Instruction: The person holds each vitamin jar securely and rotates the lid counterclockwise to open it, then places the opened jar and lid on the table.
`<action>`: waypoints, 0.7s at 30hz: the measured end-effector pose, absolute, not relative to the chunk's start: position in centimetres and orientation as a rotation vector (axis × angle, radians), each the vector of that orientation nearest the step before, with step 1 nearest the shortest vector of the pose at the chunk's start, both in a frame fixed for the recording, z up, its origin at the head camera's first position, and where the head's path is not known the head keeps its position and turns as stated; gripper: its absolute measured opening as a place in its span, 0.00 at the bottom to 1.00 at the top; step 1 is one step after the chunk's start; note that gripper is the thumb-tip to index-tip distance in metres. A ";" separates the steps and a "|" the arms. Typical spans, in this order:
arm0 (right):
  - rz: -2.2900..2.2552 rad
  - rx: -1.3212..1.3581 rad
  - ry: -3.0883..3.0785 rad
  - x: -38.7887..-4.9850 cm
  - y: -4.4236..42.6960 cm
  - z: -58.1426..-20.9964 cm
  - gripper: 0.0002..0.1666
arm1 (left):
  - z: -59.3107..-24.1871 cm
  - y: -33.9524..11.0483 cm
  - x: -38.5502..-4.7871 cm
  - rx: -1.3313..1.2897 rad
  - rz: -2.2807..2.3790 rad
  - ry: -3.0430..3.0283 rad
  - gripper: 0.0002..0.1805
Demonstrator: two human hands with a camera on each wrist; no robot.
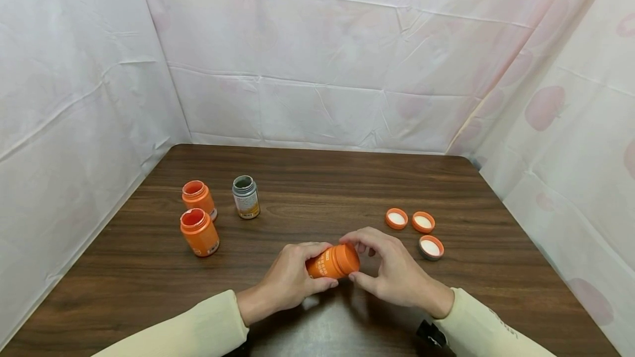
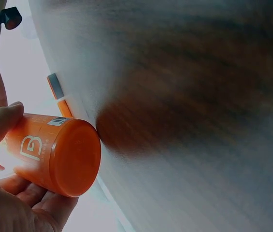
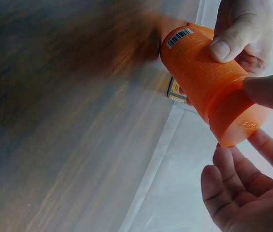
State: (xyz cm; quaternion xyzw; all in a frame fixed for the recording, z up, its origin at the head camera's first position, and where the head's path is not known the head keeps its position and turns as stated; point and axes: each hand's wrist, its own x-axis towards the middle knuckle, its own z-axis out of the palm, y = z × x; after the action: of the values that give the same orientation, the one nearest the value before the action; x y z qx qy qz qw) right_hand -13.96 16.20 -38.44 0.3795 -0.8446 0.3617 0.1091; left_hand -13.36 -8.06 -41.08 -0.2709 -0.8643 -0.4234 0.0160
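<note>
An orange plastic bottle (image 1: 323,264) is tilted on its side just above the table at the near middle, with its orange screw cap (image 1: 350,258) towards the right. My left hand (image 1: 288,278) grips the body, thumb on the near side and fingers on the far side. My right hand (image 1: 392,269) pinches the cap's rim between thumb and fingertips. The cap sits on the neck in the right wrist view, raised lettering on its top (image 3: 248,124). In the left wrist view, the bottle's round base (image 2: 77,158) faces the camera.
Two uncapped orange bottles (image 1: 200,238) and an uncapped grey bottle (image 1: 246,203) stand upright on the left of the dark wood table (image 1: 317,180). Three caps lie on the right, white liners up: two orange ones (image 1: 423,222) and a grey-sided one (image 1: 431,247). White sheeting (image 1: 317,54) surrounds the table.
</note>
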 end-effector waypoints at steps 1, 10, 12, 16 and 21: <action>1.064 1.126 -2.480 -14.0 16.2 -38.4 0.35 | -41.1 -8.1 -13.4 -0.842 -1.316 -2.689 0.28; 1.060 1.179 -2.442 -14.1 16.2 -38.3 0.40 | -41.0 -8.1 -13.3 -0.829 -1.297 -2.700 0.29; 1.060 1.181 -2.444 -14.0 16.2 -38.3 0.40 | -41.0 -8.1 -13.3 -0.827 -1.302 -2.701 0.29; 1.071 1.172 -2.452 -14.0 16.1 -38.2 0.40 | -41.0 -8.1 -13.3 -0.827 -1.311 -2.698 0.28; 1.065 1.083 -2.481 -13.8 16.0 -38.3 0.31 | -41.0 -8.1 -13.4 -0.826 -1.314 -2.696 0.28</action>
State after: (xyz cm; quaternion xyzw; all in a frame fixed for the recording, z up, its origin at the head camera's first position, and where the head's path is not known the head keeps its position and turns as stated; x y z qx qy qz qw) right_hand -13.85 15.97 -38.25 0.3699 -0.8470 0.3637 0.1161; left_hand -13.36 -8.09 -41.01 -0.2655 -0.8665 -0.4224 0.0152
